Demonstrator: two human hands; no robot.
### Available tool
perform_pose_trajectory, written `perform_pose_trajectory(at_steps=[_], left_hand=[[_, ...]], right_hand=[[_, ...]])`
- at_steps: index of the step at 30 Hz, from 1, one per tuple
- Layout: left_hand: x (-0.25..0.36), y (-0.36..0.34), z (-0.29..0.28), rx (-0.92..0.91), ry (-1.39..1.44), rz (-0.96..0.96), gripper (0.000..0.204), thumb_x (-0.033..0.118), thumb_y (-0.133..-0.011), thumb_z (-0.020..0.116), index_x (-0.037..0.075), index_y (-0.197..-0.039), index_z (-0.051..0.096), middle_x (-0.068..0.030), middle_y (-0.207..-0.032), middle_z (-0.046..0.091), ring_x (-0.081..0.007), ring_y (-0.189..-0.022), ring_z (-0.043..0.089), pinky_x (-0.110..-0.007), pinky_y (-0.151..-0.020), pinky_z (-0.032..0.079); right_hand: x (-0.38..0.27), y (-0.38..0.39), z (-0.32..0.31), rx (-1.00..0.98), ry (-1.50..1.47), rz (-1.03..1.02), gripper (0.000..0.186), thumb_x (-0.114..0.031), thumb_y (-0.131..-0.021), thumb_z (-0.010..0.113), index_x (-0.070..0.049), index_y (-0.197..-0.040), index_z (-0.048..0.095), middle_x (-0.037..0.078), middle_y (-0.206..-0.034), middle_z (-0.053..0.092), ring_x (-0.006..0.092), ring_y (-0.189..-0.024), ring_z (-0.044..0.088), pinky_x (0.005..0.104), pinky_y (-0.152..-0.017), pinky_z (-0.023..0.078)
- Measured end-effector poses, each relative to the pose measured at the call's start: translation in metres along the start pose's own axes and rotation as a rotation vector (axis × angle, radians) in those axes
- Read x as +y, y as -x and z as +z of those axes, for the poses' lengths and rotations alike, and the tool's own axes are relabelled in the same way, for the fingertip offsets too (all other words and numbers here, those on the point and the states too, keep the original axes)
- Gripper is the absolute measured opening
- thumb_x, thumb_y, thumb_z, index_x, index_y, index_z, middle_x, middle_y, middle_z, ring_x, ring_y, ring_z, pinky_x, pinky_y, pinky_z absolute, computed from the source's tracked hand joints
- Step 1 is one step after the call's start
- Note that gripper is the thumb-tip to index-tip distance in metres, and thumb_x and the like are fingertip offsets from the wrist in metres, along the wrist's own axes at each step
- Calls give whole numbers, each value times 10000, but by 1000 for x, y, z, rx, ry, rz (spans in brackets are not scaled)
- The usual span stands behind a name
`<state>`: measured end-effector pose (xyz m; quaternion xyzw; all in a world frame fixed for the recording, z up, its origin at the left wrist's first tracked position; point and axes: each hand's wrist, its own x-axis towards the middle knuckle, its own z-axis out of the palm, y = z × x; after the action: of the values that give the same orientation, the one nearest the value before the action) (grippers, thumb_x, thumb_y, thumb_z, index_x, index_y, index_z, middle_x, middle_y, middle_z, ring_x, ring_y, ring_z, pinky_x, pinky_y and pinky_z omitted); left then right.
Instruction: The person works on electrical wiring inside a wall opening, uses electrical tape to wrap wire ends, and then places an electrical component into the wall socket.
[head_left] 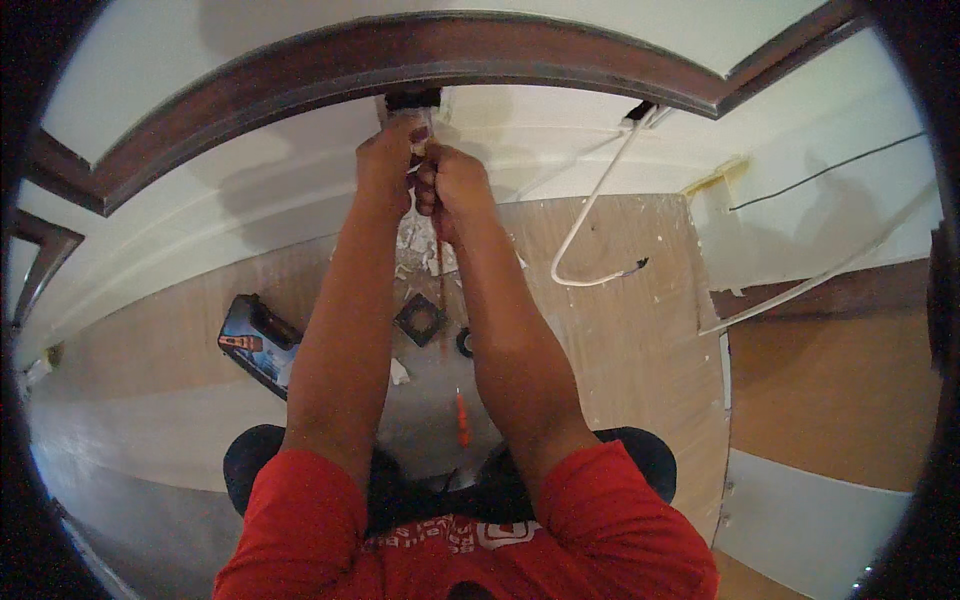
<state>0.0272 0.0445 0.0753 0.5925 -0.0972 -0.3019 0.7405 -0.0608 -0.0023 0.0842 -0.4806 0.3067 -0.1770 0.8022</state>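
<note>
Both my arms reach straight ahead to the white wall, where a dark rectangular opening (pixel 413 99) sits below the brown wooden moulding. My left hand (pixel 386 160) is closed close under that opening, beside a small pale piece. Just right of it and slightly nearer, my right hand (pixel 452 182) has its fingers curled in. The two hands nearly touch, and whatever lies between their fingers is too small and covered to name. White crumbled debris (pixel 415 240) lies on the board below them.
Between my forearms lie a black square frame (pixel 420 319), a black ring-shaped roll (pixel 465 342) and an orange-handled screwdriver (pixel 462 418). Left of them is a dark case with a printed picture (pixel 258 343). A white cable (pixel 590 220) hangs from the wall at right, its dark end bare.
</note>
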Motion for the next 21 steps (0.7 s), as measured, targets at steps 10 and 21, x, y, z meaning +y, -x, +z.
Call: perform_pose_trajectory(at_steps=[10, 21], left_hand=[[-42, -3, 6, -326, 580, -264, 302, 246, -927, 571, 18, -1124, 600, -71, -1062, 653, -205, -930, 635, -357, -789, 509], [-56, 23, 31, -578, 1046, -342, 334, 246, -1008, 419, 57, -1257, 537, -78, -1172, 622, -196, -1068, 599, -340, -935, 487]], right_hand=[[-21, 15, 6, 415, 1454, -609, 297, -168, -904, 478, 45, -810, 663, 257, -812, 659, 419, -786, 648, 484, -738, 520], [-34, 11, 12, 547, 1587, -524, 277, -228, -871, 568, 21, -844, 687, 235, -839, 675, 407, -816, 663, 474, -754, 529]])
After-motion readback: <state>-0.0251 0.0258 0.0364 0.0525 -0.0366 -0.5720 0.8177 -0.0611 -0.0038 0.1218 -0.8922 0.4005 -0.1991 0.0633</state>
